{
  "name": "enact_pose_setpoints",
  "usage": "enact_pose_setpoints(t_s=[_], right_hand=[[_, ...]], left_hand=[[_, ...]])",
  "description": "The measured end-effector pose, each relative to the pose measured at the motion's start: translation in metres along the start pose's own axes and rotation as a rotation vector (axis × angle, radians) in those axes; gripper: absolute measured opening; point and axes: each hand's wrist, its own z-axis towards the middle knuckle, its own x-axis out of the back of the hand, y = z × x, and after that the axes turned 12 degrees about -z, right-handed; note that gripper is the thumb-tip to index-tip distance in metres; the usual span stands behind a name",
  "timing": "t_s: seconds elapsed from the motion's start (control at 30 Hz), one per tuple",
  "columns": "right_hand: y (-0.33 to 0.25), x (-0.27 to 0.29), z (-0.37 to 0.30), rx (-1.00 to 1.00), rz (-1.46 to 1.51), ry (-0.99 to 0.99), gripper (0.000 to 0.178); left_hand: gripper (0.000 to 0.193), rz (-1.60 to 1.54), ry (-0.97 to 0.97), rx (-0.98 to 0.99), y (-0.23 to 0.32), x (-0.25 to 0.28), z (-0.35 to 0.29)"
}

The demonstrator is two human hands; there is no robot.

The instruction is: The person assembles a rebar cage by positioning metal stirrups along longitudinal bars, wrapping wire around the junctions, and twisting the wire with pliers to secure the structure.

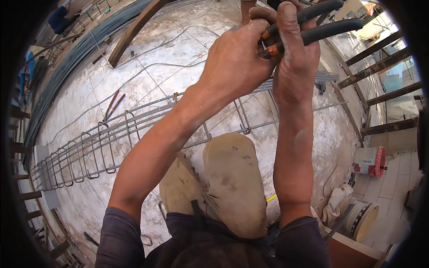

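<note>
With the right hand [296,56] grasping black-handled pliers [321,34] and the left hand [241,53] bunched alongside, its grip hidden, positioning seems underway, the next move calling for steady handles.

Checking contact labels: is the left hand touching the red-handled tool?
Apart: the head view shows floor between the left hand and red-handled tool.

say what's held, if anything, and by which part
The right hand holds a black-handled tool by its handles; the left hand: can't tell.
</note>
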Motion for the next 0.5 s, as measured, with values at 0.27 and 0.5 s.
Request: enact_pose_setpoints(t_s=[0.27, 0.5], right_hand=[[0.203, 0.083, 0.037, -0.541, 0.163, 0.231, 0.041], [0.357, 0.071, 0.013, -0.834, 0.338, 0.116, 0.057]], left_hand=[[0.075, 0.175, -0.124, 0.392, -0.207, -0.035, -0.038], [0.067, 0.314, -0.073, 0.588, -0.297, -0.101, -0.077]])
